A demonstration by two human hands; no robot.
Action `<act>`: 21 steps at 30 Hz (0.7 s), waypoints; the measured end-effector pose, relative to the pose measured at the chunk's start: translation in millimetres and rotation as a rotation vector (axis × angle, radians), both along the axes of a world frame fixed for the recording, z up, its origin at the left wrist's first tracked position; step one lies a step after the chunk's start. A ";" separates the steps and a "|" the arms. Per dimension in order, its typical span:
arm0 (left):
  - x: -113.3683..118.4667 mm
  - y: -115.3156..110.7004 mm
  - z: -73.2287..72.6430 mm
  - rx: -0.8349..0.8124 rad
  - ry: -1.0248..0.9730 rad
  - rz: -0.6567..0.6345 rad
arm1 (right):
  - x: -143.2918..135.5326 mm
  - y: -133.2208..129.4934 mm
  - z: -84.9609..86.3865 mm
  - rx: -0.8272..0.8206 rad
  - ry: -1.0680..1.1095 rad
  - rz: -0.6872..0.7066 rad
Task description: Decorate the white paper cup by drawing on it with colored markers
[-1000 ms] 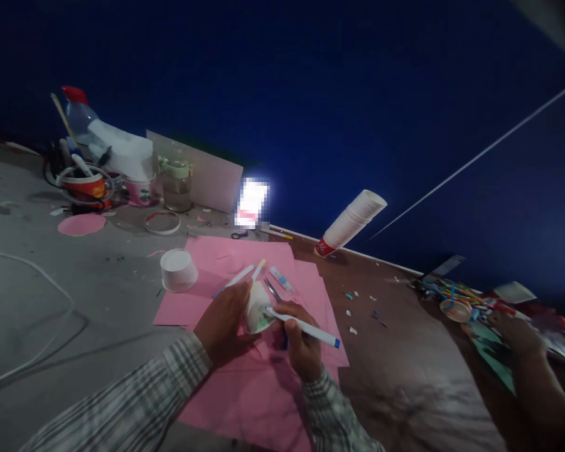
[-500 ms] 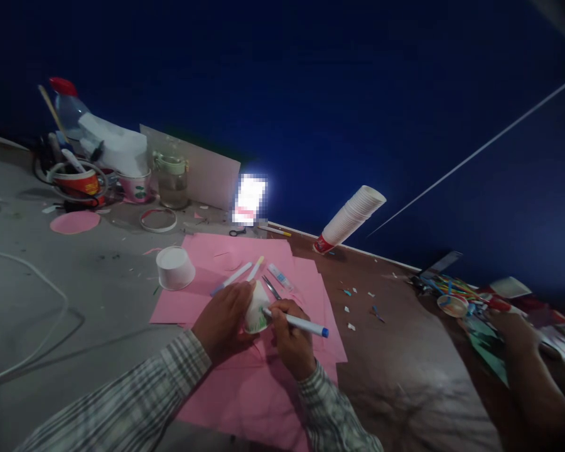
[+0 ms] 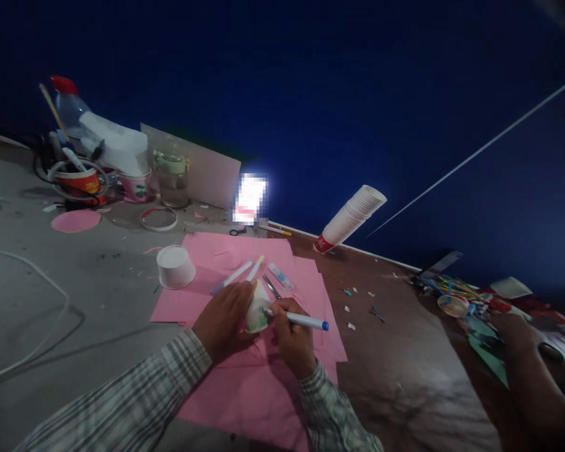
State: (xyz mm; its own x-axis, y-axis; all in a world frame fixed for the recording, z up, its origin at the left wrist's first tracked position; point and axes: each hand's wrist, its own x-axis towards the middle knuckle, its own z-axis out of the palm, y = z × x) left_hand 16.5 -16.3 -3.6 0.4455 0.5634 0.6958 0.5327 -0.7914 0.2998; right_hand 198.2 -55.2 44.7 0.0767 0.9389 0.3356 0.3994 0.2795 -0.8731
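My left hand (image 3: 228,317) is closed around a white paper cup (image 3: 258,311) that carries green grass-like strokes near its lower rim. Pinched in my right hand (image 3: 292,339) is a white marker pen (image 3: 308,321) with a blue end, its tip at the cup's side. Beneath both hands lie overlapping pink paper sheets (image 3: 235,395). Just beyond the cup are scissors (image 3: 272,287), a small glue tube (image 3: 280,276) and two more markers (image 3: 233,276). An upturned white tub (image 3: 176,267) stands at the left edge of the sheets.
A leaning stack of paper cups (image 3: 351,220) rests near the blue wall. At the back left are a glass jar (image 3: 172,182), a pink cup (image 3: 135,186) and a red tool cup (image 3: 78,182). A white cable (image 3: 51,289) crosses the left side. Another person's arm (image 3: 522,351) reaches in at right.
The marker's blue end has tipped slightly upward, with its tip still at the cup. My left hand and the cup look nearly unmoved.
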 end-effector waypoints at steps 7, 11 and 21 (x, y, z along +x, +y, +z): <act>0.8 0.0 1.5 0.049 -0.005 0.008 | -0.1 -0.1 2.3 0.047 -0.039 -0.004; 1.5 0.3 4.2 0.083 -0.005 0.018 | -0.3 -0.9 3.1 0.027 -0.035 -0.007; 1.1 0.3 4.4 0.081 0.008 0.020 | -0.3 0.0 2.2 -0.003 -0.007 -0.018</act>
State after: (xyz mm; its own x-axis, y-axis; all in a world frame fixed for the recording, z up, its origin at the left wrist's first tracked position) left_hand 17.6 -16.0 0.7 0.4403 0.5140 0.7361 0.5504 -0.8023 0.2311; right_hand 197.9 -55.2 46.9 0.0912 0.9385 0.3331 0.4102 0.2695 -0.8713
